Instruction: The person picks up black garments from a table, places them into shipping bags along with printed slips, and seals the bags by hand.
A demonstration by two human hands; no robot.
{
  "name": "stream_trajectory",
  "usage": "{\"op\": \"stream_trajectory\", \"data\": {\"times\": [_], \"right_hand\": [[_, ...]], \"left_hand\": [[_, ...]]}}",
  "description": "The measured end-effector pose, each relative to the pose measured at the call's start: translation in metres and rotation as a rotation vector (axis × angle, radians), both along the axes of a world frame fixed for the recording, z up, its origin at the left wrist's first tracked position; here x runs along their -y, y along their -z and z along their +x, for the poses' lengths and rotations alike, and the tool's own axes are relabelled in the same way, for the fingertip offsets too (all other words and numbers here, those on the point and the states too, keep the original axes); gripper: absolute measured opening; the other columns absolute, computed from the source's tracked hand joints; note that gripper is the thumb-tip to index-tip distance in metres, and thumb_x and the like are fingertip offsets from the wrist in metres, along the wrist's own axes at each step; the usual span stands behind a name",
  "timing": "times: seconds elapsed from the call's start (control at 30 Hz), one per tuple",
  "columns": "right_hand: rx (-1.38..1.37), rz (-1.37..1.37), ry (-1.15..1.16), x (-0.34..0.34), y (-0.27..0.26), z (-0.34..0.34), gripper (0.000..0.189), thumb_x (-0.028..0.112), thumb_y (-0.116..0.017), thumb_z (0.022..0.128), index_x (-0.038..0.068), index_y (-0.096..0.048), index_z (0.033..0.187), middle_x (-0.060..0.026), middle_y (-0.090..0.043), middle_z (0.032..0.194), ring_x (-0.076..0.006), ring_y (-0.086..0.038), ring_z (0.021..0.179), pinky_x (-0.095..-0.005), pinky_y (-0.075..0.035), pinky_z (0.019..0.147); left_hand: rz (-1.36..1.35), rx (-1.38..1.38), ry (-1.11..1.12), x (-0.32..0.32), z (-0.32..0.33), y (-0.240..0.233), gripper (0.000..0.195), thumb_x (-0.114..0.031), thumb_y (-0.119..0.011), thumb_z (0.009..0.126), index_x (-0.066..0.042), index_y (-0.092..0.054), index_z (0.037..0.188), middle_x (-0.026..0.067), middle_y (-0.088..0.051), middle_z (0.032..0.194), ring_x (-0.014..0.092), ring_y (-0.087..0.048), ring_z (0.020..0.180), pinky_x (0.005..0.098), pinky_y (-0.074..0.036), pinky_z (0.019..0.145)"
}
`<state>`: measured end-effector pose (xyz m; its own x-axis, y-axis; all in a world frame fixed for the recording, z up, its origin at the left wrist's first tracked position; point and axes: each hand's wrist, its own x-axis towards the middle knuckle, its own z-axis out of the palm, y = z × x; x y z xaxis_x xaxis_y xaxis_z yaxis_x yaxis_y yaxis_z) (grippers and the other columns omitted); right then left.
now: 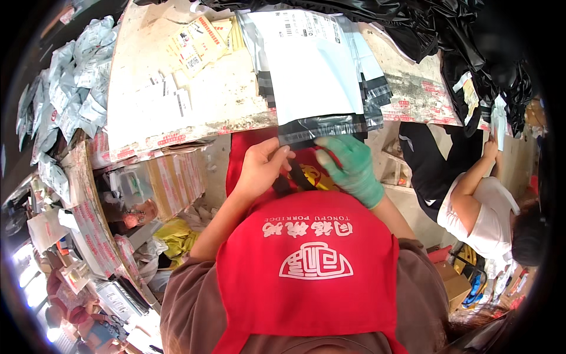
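A white plastic mailing bag with a printed label lies on top of a stack of similar bags. Its black flap hangs over the table's near edge. My bare left hand has its thumb and fingers pinched at the flap's left corner. My right hand, in a green glove, has its index fingertip on the flap's lower edge, the thumb a little apart from it. Whether that hand grips the flap is hidden. Below both hands is my red apron.
Yellow printed slips and white labels lie on the table. Filled grey parcels are heaped at the left. Black plastic sheeting covers the far side. At the right another person holds a pale bag. Cardboard boxes stand under the table.
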<state>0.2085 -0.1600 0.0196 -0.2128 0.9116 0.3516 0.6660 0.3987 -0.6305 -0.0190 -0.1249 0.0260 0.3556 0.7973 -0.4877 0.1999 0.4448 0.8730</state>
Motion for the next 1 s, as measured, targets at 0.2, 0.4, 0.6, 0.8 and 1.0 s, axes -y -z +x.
{"op": "stream_trajectory", "data": {"times": [0.2,0.4,0.6,0.8,1.0], "right_hand": [[0.155,0.188,-0.135,-0.033,-0.018,-0.031,0.011,0.006,-0.071,0.085,0.004,-0.064,0.094,-0.0122,-0.067,0.087,-0.03,-0.066,0.071,-0.0385,-0.054,0.061],[0.601,-0.463,0.518,0.11,0.043,0.189,0.01,0.013,-0.071,0.085,0.005,-0.067,0.089,-0.0177,-0.068,0.082,-0.0345,-0.069,0.072,-0.0434,-0.054,0.062],[0.367,0.128,0.575,0.048,-0.024,0.166,0.048,0.019,-0.079,0.08,0.006,-0.065,0.124,-0.0149,-0.068,0.112,-0.0342,-0.067,0.109,-0.0432,-0.054,0.09],[0.105,0.17,-0.072,-0.054,0.003,0.072,0.019,0.011,-0.067,0.09,0.01,-0.069,0.109,-0.0112,-0.066,0.108,-0.0278,-0.065,0.096,-0.0433,-0.052,0.084],[-0.489,-0.262,0.421,-0.065,0.013,0.035,0.02,0.016,-0.064,0.096,0.002,-0.063,0.082,-0.0075,-0.056,0.06,-0.0146,-0.056,0.052,-0.0316,-0.045,0.05]], "left_hand": [[0.347,-0.166,0.05,0.002,-0.007,-0.002,0.014,-0.004,-0.059,0.097,0.002,-0.058,0.084,0.0041,-0.056,0.075,0.011,-0.058,0.065,0.0259,-0.047,0.06],[0.279,-0.084,0.061,0.014,-0.04,0.01,0.01,-0.003,-0.062,0.096,0.002,-0.071,0.099,0.0049,-0.064,0.075,0.009,-0.063,0.072,0.0251,-0.05,0.064],[1.17,-0.656,0.213,-0.042,-0.05,-0.021,0.063,-0.001,-0.083,0.065,-0.01,-0.068,0.126,0.0182,-0.059,0.135,0.033,-0.058,0.121,0.0467,-0.047,0.104],[1.325,-0.384,0.469,-0.072,-0.035,0.0,0.04,-0.003,-0.065,0.077,-0.012,-0.074,0.116,0.012,-0.068,0.125,0.028,-0.065,0.116,0.0443,-0.045,0.105],[0.747,-0.289,-0.325,-0.069,0.005,0.008,0.031,-0.005,-0.059,0.097,0.001,-0.067,0.126,0.0237,-0.071,0.112,0.027,-0.069,0.106,0.0322,-0.05,0.093]]}}
